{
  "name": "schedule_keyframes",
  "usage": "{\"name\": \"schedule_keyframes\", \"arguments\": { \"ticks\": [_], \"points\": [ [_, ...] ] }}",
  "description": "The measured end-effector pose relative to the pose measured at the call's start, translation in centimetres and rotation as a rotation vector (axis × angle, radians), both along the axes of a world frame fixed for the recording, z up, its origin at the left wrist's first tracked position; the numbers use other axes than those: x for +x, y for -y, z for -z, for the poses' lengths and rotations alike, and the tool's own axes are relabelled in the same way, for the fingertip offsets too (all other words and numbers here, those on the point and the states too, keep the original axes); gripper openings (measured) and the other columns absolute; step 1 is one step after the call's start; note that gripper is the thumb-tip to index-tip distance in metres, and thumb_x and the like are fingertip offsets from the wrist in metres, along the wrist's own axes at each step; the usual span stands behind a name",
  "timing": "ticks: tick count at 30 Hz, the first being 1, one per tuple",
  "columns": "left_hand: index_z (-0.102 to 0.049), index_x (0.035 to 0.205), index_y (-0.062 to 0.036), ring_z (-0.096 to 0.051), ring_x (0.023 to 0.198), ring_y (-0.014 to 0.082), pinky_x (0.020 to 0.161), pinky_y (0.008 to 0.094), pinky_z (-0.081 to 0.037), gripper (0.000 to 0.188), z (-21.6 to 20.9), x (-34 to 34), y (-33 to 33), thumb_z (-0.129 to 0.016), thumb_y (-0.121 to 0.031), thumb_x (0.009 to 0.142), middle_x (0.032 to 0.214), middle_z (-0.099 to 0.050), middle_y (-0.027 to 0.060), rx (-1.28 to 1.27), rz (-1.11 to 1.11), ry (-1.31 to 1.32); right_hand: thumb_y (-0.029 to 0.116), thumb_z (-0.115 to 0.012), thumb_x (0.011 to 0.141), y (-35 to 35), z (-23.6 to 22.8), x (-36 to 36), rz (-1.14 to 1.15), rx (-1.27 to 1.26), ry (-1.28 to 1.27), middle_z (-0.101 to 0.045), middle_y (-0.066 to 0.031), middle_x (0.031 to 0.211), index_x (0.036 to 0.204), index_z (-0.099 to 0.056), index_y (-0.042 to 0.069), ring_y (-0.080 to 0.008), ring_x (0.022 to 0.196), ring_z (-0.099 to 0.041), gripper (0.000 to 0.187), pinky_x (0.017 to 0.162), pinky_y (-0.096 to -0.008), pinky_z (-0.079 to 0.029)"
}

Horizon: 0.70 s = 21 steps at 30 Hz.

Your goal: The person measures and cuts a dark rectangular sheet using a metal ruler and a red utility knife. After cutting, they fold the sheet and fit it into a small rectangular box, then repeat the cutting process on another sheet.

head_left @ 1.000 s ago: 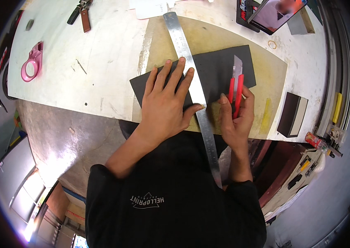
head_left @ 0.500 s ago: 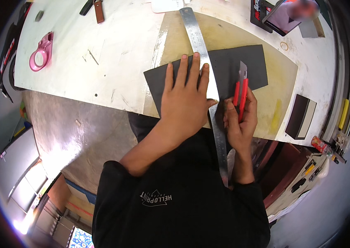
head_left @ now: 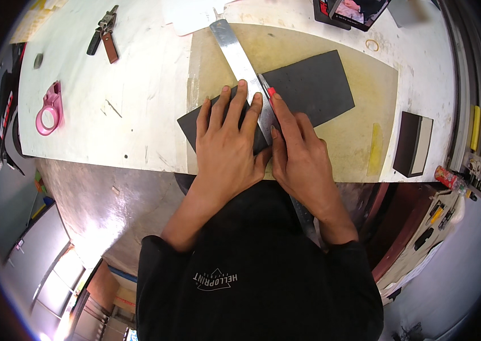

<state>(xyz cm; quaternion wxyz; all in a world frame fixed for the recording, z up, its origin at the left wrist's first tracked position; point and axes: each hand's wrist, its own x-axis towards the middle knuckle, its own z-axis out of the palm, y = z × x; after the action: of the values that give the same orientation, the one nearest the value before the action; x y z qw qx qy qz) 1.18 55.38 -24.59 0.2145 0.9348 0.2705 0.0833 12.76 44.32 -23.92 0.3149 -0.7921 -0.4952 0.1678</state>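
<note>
A dark grey rectangular sheet [head_left: 314, 85] lies slantwise on a yellowed, see-through cutting mat [head_left: 354, 145]. Across the sheet runs a long steel ruler [head_left: 230, 48], its near end hanging past the table edge by my body. My left hand [head_left: 223, 131] lies flat with fingers spread, pressing on the sheet's left part and on the ruler. My right hand [head_left: 303, 150] grips a red utility knife [head_left: 271, 92], index finger stretched along it. The knife's blade stands against the ruler's right edge, over the sheet; most of its handle is hidden under my fingers.
A pink tape dispenser [head_left: 49, 113] and keys with a brown leather fob [head_left: 110, 47] lie on the left of the white table [head_left: 149, 108]. On the right stands a black-and-cream block [head_left: 413, 144]. A phone-like screen [head_left: 360, 11] is at the back, near a rubber band [head_left: 372, 45].
My right hand has brought the knife left and down to the ruler's edge. The ruler and sheet are turned slightly anticlockwise, my left hand still on them. The view has shifted.
</note>
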Motion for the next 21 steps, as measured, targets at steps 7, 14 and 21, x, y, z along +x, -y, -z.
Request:
{"name": "schedule_keyframes", "arguments": {
  "ticks": [7, 14, 21],
  "points": [
    [-0.054, 0.150, -0.0070, -0.042, 0.145, 0.0441, 0.121, 0.0599, -0.030, 0.086, 0.3, -0.2, 0.2, -0.081, -0.025, 0.070, 0.159, -0.045, 0.0202, 0.004, -0.019, -0.039, -0.001, -0.063, 0.095, -0.6, -0.9, 0.0, 0.002, -0.046, -0.032, -0.062, -0.0196, 0.102, 0.148, -0.052, 0.004, -0.0404, 0.079, -0.069, 0.054, 0.067, -0.0476, -0.058],
    [-0.052, 0.150, -0.0026, -0.037, 0.148, 0.0477, 0.120, 0.0638, -0.029, 0.077, 0.9, 0.1, 0.8, -0.073, -0.028, 0.081, 0.161, -0.040, 0.0237, 0.012, -0.008, -0.032, -0.001, -0.061, 0.095, -1.2, -1.5, 0.0, 0.008, -0.129, -0.016, -0.064, -0.0216, 0.102, 0.148, -0.052, 0.004, -0.0428, 0.081, -0.070, 0.054, 0.067, -0.0492, -0.057],
    [-0.061, 0.141, -0.0020, -0.047, 0.141, 0.0430, 0.119, 0.0610, -0.030, 0.070, 0.3, 0.2, 0.2, -0.076, -0.026, 0.077, 0.155, -0.049, 0.0216, 0.006, -0.018, 0.001, -0.002, -0.063, 0.089, -1.6, -2.1, 0.2, -0.044, -0.173, 0.095, -0.062, -0.0181, 0.096, 0.145, -0.053, 0.001, -0.0375, 0.069, -0.067, 0.058, 0.060, -0.0452, -0.056]
  ]
}}
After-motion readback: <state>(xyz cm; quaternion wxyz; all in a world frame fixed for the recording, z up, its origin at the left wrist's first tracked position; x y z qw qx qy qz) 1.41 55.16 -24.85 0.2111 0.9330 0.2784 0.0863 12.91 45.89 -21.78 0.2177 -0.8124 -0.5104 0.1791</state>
